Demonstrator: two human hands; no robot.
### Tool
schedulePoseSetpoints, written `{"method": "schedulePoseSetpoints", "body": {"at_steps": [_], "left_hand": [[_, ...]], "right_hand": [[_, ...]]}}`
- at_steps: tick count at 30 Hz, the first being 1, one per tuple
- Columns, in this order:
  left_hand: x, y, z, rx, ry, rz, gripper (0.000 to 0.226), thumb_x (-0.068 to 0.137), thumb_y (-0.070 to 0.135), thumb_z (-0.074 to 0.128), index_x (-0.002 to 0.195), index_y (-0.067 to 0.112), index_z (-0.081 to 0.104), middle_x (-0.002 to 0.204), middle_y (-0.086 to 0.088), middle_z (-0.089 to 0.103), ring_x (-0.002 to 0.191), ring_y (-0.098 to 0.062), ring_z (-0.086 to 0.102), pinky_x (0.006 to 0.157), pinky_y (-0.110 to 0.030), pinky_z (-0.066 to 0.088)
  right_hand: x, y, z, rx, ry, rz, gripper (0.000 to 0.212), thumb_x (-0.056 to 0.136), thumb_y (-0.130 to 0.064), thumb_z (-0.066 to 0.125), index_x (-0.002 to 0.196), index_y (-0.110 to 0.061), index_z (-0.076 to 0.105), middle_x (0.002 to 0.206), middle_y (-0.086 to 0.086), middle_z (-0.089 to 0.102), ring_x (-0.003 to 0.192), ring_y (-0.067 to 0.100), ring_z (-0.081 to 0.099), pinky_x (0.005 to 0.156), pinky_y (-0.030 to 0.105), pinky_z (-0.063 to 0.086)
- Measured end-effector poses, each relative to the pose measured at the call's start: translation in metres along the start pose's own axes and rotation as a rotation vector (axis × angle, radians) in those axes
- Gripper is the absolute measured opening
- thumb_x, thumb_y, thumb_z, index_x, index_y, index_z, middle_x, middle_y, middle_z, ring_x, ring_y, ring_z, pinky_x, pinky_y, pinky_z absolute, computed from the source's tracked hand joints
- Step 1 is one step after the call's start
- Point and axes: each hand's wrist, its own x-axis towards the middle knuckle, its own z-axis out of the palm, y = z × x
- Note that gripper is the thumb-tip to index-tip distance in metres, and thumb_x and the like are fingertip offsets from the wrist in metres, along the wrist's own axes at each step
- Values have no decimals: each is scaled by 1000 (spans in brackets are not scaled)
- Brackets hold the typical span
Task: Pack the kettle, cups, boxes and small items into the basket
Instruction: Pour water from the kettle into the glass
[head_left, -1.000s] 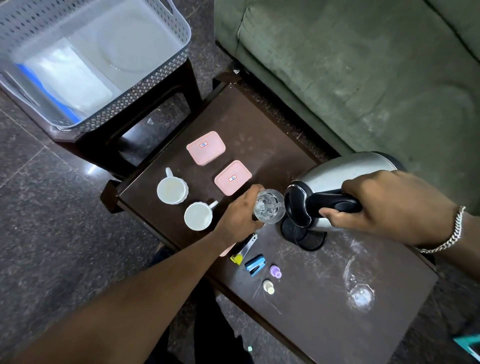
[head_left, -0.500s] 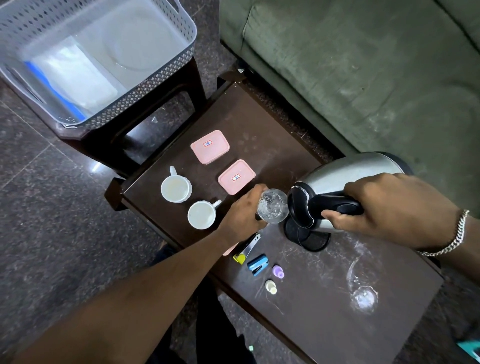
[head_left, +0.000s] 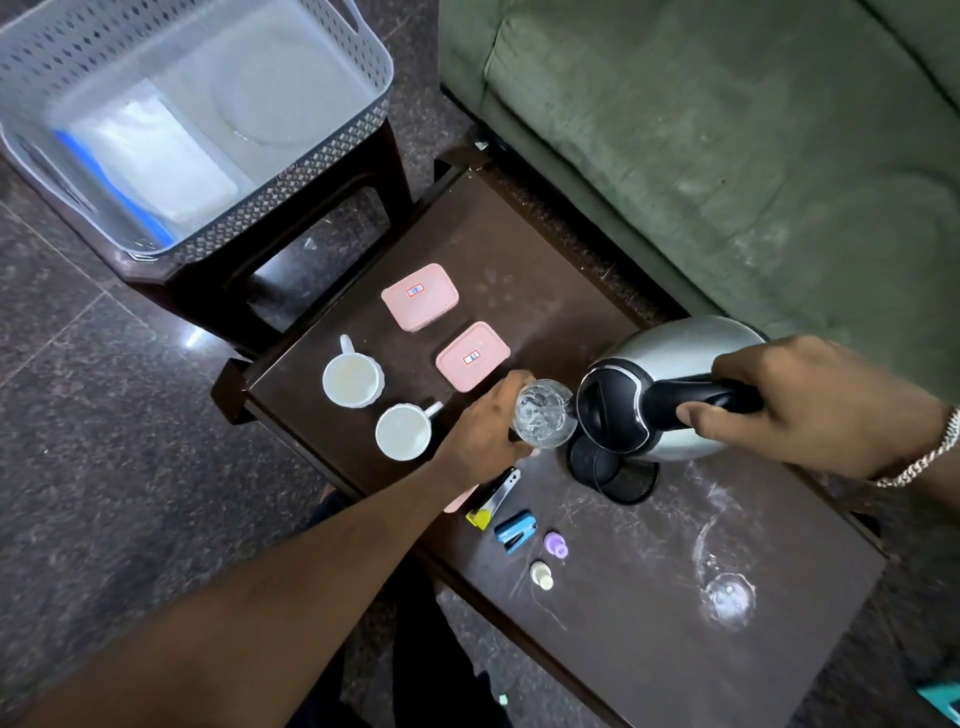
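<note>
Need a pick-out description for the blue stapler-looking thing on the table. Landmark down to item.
Start at the dark table beside the green sofa, then go to its near edge, under the left forearm. Four small items sit there in a loose row below the kettle's black base. The blue stapler is second from the left, between the yellow-tipped metal clipper and the purple bottle: the only blue one.

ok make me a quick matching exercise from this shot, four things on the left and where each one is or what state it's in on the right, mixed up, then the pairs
Things
1. kettle
2. glass
3. blue stapler
4. basket

Places or states
A. on the dark stool, beside the table
B. lying on the table between the nail clipper and the purple bottle
C. tilted, held by its black handle in the right hand
D. held by the left hand, right at the spout

Pairs: 1-C, 2-D, 3-B, 4-A
</note>
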Motion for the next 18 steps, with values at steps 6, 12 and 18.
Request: {"method": "schedulePoseSetpoints", "body": {"at_steps": [6, 12, 18], "left_hand": [[-1, -3, -7, -40, -70, -53, 97, 68, 20, 95, 144, 32, 36, 140, 1, 54, 126, -23, 60, 106, -43, 54], [-5, 0, -13, -82, -104, -59, 120, 65, 33, 99, 158, 34, 23, 157, -1, 38, 143, -21, 46, 109, -29, 43], [-20, 25, -27, -68, -57, 38, 126, 65, 44, 97, 162, 26, 19, 157, -1, 33, 147, -18, 40, 117, -42, 45]], "right_hand": [[3, 23, 2, 107, 59, -4, 36, 82, -50, 65, 63, -21, 55, 50, 3, 52, 48, 18, 54, 51, 39, 47], [5, 51, 2, 130, 45, 31, 32, 83, -50, 67, 71, -21, 61, 58, -1, 57, 54, 13, 55, 57, 31, 47], [3, 91, 4, 227, 202, 99, 49, 83, -69, 55, 88, -22, 67, 58, -2, 55, 51, 11, 52, 50, 22, 41]]}}
